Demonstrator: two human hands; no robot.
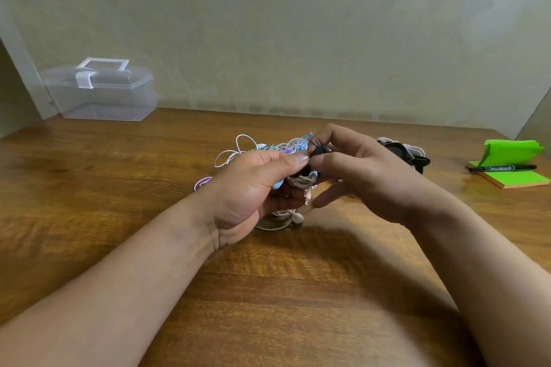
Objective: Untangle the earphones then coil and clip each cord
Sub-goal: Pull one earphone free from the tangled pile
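Note:
My left hand (253, 191) grips a coiled white earphone cord (302, 180) above the table; its jack plug (307, 198) hangs down and a white earbud (297, 218) dangles below. My right hand (357, 170) pinches a black binder clip (319, 149) at the top of that coil, thumb and forefinger on it. Behind the hands lies a tangle of white, purple, blue and green earphone cords (268, 147) on the wooden table (119, 188). Part of the coil is hidden by my fingers.
A clear plastic box (100, 91) with a lid and handle stands at the back left by the wall. Black clips with a white cord (408, 152) lie behind my right hand. At the right edge are green sticky notes (512, 179) with a black marker (504, 168) on them.

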